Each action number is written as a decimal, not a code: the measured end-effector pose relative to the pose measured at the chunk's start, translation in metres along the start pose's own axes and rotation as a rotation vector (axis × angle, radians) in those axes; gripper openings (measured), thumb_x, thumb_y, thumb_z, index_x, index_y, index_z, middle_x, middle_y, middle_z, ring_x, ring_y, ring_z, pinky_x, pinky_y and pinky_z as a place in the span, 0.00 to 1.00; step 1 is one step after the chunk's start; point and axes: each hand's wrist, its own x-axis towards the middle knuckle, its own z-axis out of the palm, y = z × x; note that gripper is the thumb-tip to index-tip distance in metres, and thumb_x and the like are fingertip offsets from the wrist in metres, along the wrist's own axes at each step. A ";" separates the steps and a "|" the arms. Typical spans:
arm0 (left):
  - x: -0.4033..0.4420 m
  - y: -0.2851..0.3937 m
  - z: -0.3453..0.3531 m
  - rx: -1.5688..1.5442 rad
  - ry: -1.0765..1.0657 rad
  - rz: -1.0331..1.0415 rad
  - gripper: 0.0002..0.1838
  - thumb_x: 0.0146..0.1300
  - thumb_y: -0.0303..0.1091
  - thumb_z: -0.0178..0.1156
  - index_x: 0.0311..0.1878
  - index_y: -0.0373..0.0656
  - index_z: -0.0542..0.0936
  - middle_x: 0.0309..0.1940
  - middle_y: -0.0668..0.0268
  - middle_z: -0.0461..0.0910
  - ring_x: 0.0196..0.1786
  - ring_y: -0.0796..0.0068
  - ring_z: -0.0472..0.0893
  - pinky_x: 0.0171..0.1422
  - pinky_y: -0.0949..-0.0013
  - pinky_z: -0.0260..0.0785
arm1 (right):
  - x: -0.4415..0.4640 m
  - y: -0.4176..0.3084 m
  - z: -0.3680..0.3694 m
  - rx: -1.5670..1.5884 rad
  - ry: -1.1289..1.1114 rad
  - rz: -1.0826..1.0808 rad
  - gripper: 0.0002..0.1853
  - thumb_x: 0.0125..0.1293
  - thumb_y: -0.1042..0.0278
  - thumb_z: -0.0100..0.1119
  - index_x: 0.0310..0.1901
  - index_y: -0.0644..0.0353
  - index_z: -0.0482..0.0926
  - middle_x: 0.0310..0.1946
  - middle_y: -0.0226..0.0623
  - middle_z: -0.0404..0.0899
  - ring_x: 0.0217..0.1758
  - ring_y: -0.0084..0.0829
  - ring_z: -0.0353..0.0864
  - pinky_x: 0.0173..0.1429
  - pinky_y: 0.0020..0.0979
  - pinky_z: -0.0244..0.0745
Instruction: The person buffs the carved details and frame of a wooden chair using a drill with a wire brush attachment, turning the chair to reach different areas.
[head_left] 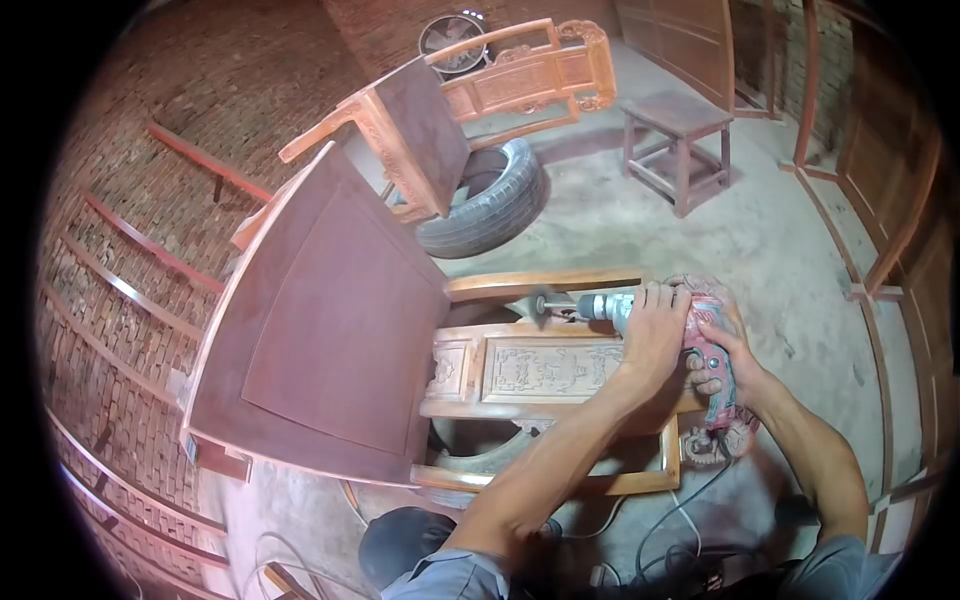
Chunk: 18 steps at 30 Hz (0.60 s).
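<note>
Head view, the only one: the right hand point(735, 362) is wrapped around the grip of a scuffed pink power drill point(716, 372), while the left hand point(657, 315) clamps over its front housing. The drill sits sideways above the tipped-over chair point(330, 320), near the carved back. A thin metal shaft runs to a blurry round tip point(540, 306), just beside the long, glossy rail point(545, 283). Really nice carved panel point(550, 370) too, pale honey wood with crisp relief scrollwork, versus that flat, dull purplish-brown seat. Past it, a second orange-toned chair point(530, 82) leans on a chunky black rubber tire point(490, 215), near a boxy wooden stool point(680, 115). Smudgy gray floor point(590, 220), rough brick wall point(140, 240).
</note>
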 end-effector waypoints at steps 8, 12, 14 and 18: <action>-0.004 0.004 0.000 -0.023 -0.001 0.009 0.22 0.53 0.27 0.63 0.54 0.41 0.74 0.46 0.55 0.76 0.55 0.55 0.75 0.60 0.58 0.64 | -0.006 0.003 0.000 -0.024 0.003 -0.011 0.20 0.67 0.43 0.61 0.38 0.55 0.77 0.25 0.30 0.76 0.19 0.21 0.70 0.18 0.21 0.63; -0.006 0.008 -0.002 0.014 -0.005 0.010 0.23 0.54 0.28 0.63 0.55 0.41 0.74 0.46 0.55 0.76 0.55 0.56 0.75 0.59 0.58 0.65 | -0.010 0.002 -0.004 -0.066 0.002 0.009 0.20 0.67 0.43 0.61 0.38 0.55 0.77 0.25 0.29 0.76 0.19 0.21 0.71 0.18 0.21 0.63; -0.008 0.010 -0.002 -0.012 -0.023 0.000 0.23 0.54 0.28 0.63 0.55 0.41 0.74 0.47 0.55 0.76 0.55 0.56 0.75 0.60 0.58 0.65 | -0.010 0.005 -0.007 -0.036 -0.004 0.018 0.20 0.67 0.43 0.61 0.38 0.54 0.77 0.25 0.29 0.76 0.19 0.21 0.70 0.18 0.22 0.63; -0.003 0.016 -0.007 -0.034 -0.019 0.015 0.22 0.55 0.28 0.62 0.55 0.41 0.74 0.47 0.56 0.76 0.56 0.57 0.75 0.60 0.59 0.65 | -0.016 0.001 -0.008 -0.042 0.019 -0.007 0.20 0.67 0.43 0.61 0.38 0.54 0.77 0.25 0.29 0.76 0.20 0.21 0.71 0.17 0.21 0.62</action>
